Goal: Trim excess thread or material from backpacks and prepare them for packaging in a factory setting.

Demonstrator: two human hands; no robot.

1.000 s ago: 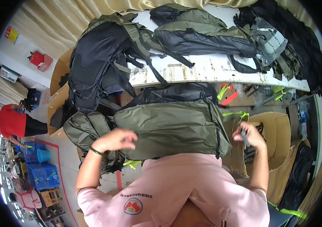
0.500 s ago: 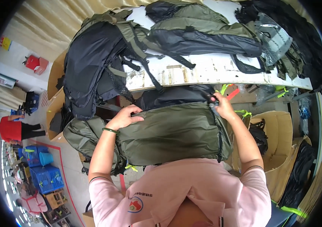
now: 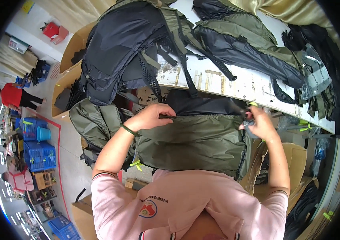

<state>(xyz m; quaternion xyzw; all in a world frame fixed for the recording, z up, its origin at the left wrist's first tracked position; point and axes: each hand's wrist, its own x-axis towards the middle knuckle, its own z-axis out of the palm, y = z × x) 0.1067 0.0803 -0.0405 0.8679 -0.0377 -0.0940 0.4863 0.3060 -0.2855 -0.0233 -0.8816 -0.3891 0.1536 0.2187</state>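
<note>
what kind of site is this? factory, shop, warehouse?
Probably a bag factory or packing floor. Several olive-and-black nylon backpacks are piled on a worn white worktable, open brown cardboard cartons stand on the floor, and blue plastic crates line an aisle. Both hands work on an olive fabric bag.

A backpack (image 3: 194,144) lies between the left hand (image 3: 152,116) and right hand (image 3: 260,124). Beyond them, more backpacks (image 3: 130,52) sit on a table (image 3: 242,86). Cardboard boxes (image 3: 294,160) stand below the right hand.
</note>
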